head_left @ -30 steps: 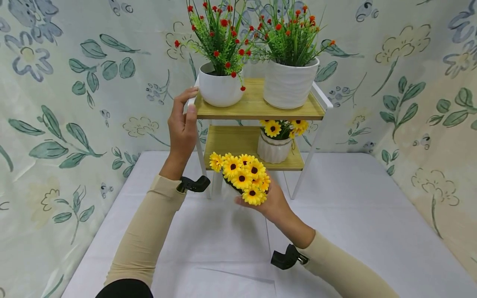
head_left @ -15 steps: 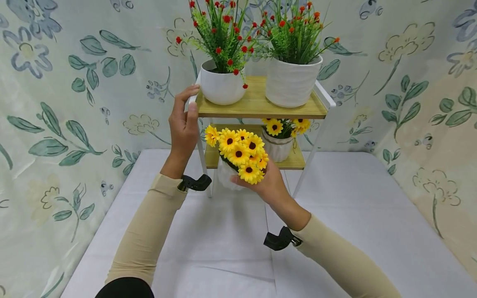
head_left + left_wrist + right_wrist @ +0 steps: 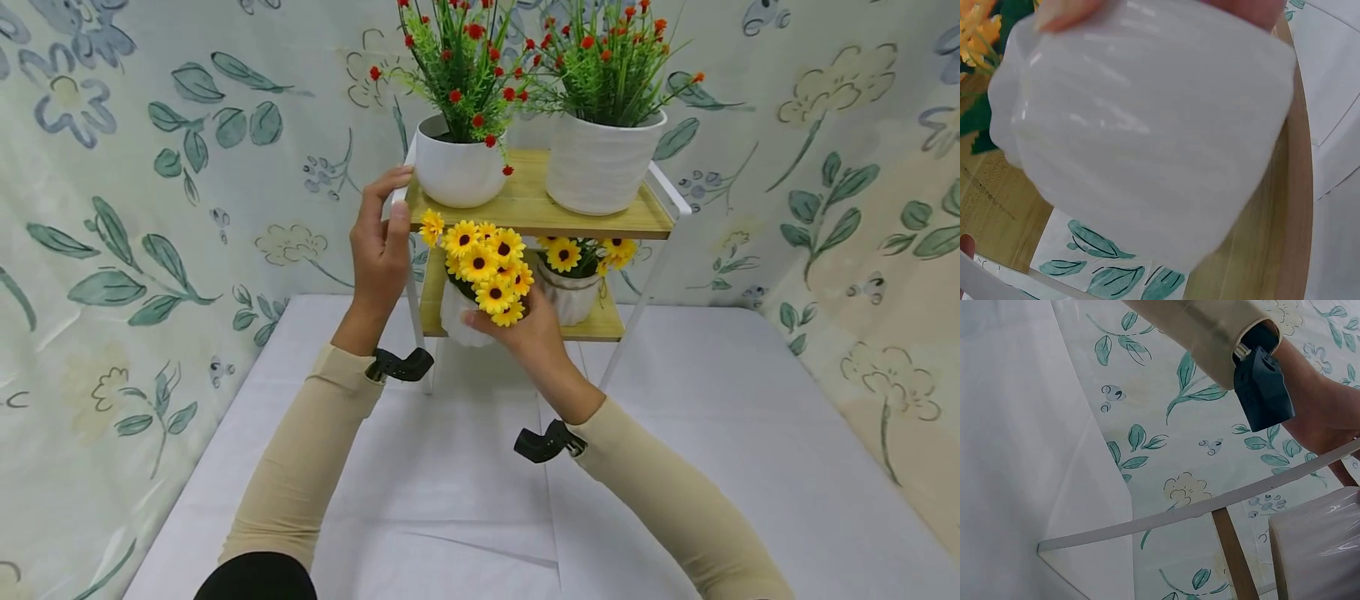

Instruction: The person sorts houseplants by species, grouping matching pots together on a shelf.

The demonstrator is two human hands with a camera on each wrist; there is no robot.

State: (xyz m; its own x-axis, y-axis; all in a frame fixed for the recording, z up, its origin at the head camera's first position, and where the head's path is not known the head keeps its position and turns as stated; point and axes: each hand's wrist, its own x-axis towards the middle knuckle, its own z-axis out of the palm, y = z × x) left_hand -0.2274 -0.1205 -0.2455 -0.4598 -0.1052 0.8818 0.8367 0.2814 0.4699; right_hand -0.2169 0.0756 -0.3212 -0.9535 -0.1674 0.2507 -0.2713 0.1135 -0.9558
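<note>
In the head view, my right hand grips a white pot of yellow artificial sunflowers, thumb on its near side. The pot overlaps the front left of the rack's lower wooden shelf. From the left wrist, the glossy white pot fills the picture, with fingers over its top and wooden boards behind it. My left hand holds the white side rail at the left end of the upper shelf. The right wrist view shows the pot beside the white frame.
Two white pots with red-flowered grass, one rounded and one straighter, stand on the upper shelf. Another sunflower pot sits on the lower shelf's right, close by my right hand. White cloth covers the table; a floral backdrop rises behind.
My right hand has carried the sunflower pot up and away from me, from in front of the rack to the lower shelf's front left. The left hand keeps its hold on the rail.
</note>
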